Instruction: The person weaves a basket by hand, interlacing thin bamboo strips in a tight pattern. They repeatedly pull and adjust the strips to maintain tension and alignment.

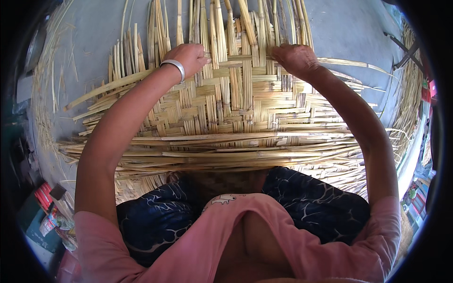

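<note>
A half-woven mat (pixel 245 94) of split, straw-coloured cane lies in front of me, its strips crossing in a zigzag pattern. At its far edge, my left hand (pixel 191 57), with a silver bangle on the wrist, is closed with the fingers curled down. Level with it on the right, my right hand (pixel 296 57) is closed as well. Between them a crosswise cane strip (pixel 239 57) runs through the upright strips, and its ends seem to come out past both hands. My fingers hide exactly how they grip it. Long unwoven uprights (pixel 218 28) stretch away beyond the hands.
A bundle of loose cane strips (pixel 236 155) lies across the mat just before my crossed legs. More thin strips (pixel 408 94) are heaped along the right side, with scattered pieces on the grey floor (pixel 342 28). Red items (pixel 45 195) stand at the left rim.
</note>
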Demonstrator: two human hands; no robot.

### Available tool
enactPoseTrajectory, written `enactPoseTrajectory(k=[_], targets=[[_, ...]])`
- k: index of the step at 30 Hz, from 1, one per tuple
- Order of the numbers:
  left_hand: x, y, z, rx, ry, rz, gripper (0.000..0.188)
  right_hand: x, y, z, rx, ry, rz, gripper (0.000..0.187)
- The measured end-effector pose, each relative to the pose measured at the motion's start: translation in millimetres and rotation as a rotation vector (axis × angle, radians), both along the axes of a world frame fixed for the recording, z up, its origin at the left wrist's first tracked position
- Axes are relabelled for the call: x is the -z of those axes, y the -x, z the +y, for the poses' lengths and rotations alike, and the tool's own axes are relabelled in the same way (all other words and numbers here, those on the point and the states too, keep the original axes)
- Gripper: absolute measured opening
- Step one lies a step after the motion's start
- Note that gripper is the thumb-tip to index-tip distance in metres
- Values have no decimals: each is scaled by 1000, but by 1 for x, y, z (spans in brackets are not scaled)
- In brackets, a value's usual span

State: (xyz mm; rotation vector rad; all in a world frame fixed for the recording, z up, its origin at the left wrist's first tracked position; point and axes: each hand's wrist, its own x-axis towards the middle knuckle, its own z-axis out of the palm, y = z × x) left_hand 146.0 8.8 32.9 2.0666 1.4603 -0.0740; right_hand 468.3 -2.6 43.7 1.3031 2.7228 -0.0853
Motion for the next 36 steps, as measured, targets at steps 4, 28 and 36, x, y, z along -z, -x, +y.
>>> enactPoseTrajectory(k=[4, 28, 36], targets=[[-5, 17, -5, -48, 5, -61, 28, -13, 8, 4, -58, -9, -93, 15], [4, 82, 7, -522, 173, -547, 32, -2, 189, 10, 274, 373, 431, 15], [18, 54, 43, -357, 21, -76, 52, 2, 179, 11, 393, 463, 602, 19]])
